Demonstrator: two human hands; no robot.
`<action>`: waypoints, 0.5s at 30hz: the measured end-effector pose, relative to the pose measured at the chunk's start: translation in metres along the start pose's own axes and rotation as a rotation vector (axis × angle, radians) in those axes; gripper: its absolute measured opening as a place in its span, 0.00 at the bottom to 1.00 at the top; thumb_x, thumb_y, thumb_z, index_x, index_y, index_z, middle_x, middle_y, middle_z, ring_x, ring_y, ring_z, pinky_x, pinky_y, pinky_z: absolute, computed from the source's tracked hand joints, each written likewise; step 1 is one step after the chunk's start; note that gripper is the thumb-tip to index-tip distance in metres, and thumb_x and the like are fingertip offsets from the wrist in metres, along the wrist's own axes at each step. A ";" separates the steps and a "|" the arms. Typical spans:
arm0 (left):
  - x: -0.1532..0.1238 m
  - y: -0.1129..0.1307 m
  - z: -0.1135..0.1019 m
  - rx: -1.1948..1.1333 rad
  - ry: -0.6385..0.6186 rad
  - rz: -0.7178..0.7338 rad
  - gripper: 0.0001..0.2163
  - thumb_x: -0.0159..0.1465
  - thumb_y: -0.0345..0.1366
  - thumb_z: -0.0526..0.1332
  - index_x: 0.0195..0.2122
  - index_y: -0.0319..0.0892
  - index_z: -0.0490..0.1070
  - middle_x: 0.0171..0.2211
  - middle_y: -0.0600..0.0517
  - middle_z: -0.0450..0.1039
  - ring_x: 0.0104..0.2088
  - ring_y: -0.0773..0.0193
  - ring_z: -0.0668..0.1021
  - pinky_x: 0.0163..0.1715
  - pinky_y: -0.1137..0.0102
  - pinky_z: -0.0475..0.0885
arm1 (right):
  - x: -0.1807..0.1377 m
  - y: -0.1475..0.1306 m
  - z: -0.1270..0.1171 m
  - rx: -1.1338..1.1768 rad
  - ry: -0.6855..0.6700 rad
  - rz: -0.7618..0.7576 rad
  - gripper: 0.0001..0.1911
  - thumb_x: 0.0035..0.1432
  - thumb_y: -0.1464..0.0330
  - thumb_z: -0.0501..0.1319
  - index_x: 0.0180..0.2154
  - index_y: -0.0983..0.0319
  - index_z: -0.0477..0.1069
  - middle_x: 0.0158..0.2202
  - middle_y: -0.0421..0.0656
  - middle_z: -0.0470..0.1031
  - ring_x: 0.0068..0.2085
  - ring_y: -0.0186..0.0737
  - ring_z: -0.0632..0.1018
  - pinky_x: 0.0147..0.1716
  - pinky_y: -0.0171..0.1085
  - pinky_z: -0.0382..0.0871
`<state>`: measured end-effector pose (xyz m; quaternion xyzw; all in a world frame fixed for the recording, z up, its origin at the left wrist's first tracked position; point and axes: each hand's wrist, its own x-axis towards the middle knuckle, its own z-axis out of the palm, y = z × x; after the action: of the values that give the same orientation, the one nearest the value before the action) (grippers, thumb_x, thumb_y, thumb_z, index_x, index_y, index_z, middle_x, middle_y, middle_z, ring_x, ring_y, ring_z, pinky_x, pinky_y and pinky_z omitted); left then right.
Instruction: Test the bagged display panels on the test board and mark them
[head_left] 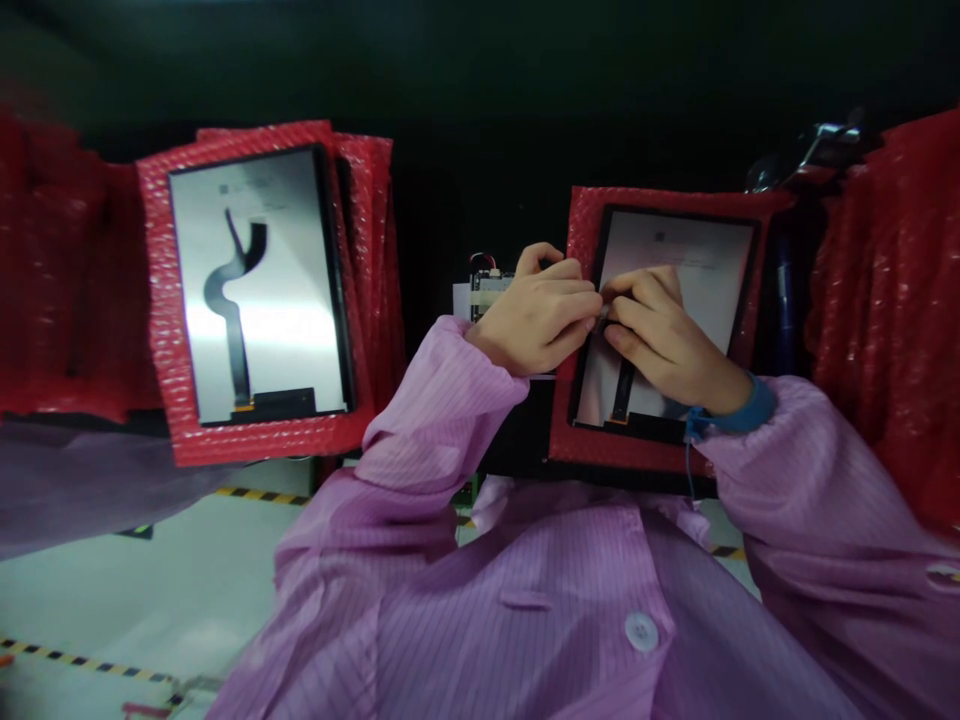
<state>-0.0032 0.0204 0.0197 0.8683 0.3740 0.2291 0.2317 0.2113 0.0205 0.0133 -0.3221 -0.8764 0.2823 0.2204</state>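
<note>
A display panel point(694, 275) lies silvery back up on red bubble wrap point(585, 215), under my hands. Its dark flex cable point(624, 385) runs up from the lower edge and disappears beneath my right fingers. My right hand point(660, 335), with a blue wristband point(750, 405), is closed in a pinch on the cable's upper part. Fingertip to fingertip with it, my left hand point(547, 310) is closed at the panel's left edge; its fingers hide what they grip. Partly behind my left hand sits a small circuit board point(486, 290) with red and black wires.
Another display panel point(292, 300) with a curved flex cable lies on stacked red bubble wrap point(367, 240) at left. More red bubble wrap point(892, 300) is piled far right, beside a blue pen-like object point(784, 300). A shiny metal object point(825, 150) stands behind it.
</note>
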 end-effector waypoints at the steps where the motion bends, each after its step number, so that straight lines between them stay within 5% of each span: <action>1: 0.000 0.000 0.000 0.024 -0.008 0.020 0.12 0.68 0.37 0.51 0.28 0.44 0.67 0.28 0.53 0.70 0.39 0.57 0.74 0.57 0.51 0.60 | 0.000 0.000 0.000 0.000 -0.004 0.001 0.14 0.71 0.63 0.49 0.37 0.61 0.69 0.47 0.47 0.69 0.50 0.47 0.65 0.53 0.51 0.60; 15: -0.002 -0.007 0.000 0.133 0.015 0.113 0.18 0.73 0.42 0.49 0.32 0.43 0.73 0.31 0.52 0.75 0.40 0.58 0.75 0.55 0.51 0.60 | -0.001 0.002 0.000 -0.035 -0.034 0.015 0.14 0.69 0.61 0.53 0.37 0.62 0.72 0.49 0.49 0.70 0.52 0.49 0.66 0.54 0.52 0.61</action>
<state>-0.0081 0.0231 0.0155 0.8998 0.3406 0.2227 0.1576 0.2132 0.0212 0.0114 -0.3274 -0.8824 0.2740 0.1976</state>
